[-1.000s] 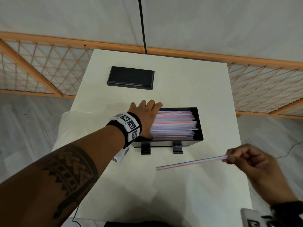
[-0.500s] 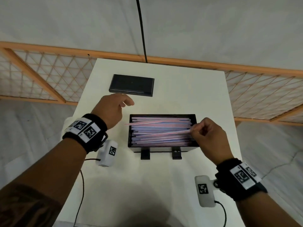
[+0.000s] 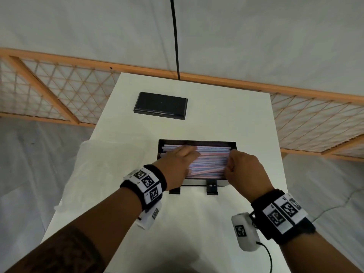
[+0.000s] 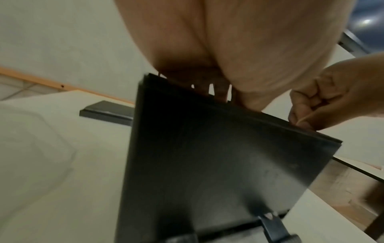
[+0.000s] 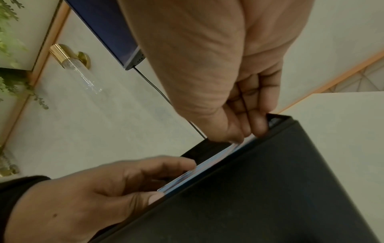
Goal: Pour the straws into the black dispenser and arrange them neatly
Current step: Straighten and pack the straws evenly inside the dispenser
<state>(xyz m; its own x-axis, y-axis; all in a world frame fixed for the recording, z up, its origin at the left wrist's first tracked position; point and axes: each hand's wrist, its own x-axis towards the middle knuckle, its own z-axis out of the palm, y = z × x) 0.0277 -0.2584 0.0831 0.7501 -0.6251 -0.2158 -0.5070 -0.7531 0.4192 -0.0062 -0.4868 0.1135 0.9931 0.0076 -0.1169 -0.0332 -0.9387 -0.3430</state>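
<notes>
The black dispenser point(image 3: 206, 143) stands open-topped in the middle of the white table point(image 3: 197, 223), filled with pink, blue and white straws point(image 3: 208, 160) lying left to right. My left hand point(image 3: 184, 154) lies flat on the left part of the pile, fingers straight. My right hand point(image 3: 233, 166) is at the right end, fingers curled, pinching the end of one slanted straw point(image 3: 208, 171) that lies across the front of the pile. The right wrist view shows its thumb and fingers point(image 5: 239, 131) at the straw ends point(image 5: 207, 164) by the box wall point(image 5: 270, 189).
A flat black lid point(image 3: 160, 105) lies on the table behind the dispenser. A crumpled clear plastic bag point(image 3: 94, 174) hangs off the table's left edge. Wooden lattice railing point(image 3: 59, 91) runs behind. The table ends close on the right of the box.
My right hand has brought the single straw from the front of the table onto the pile. My left hand lifted off, then came back down flat on the straws.
</notes>
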